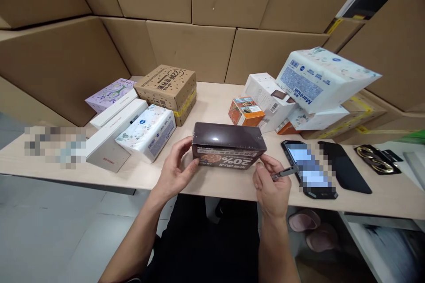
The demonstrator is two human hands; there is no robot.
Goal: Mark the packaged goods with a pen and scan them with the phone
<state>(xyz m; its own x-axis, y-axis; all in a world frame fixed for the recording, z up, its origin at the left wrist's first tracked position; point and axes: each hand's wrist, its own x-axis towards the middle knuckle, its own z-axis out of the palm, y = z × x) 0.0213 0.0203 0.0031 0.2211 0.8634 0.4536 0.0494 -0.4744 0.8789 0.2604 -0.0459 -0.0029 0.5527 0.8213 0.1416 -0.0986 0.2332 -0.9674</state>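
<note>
A dark brown box [229,137], glossy with wrap, stands at the table's front, its printed face with "20%" upside down to me. My left hand [179,166] grips its left end, thumb on the front and fingers around the side. My right hand [274,181] is closed around a slim grey tool that looks like a utility knife [284,172], its rear end pointing right. The tool's tip is hidden by the fingers, which are close to the box's lower right corner; whether they touch it I cannot tell.
Left stand a tissue pack [146,132], white boxes [114,135], a purple pack [111,93] and a brown carton [168,90]. Right are an orange box [245,111], a white box [267,97], stacked tissue packs [325,79], a phone [308,168], a black pouch [345,166] and gold-coloured rings [376,159]. Cardboard walls [192,48] surround the table.
</note>
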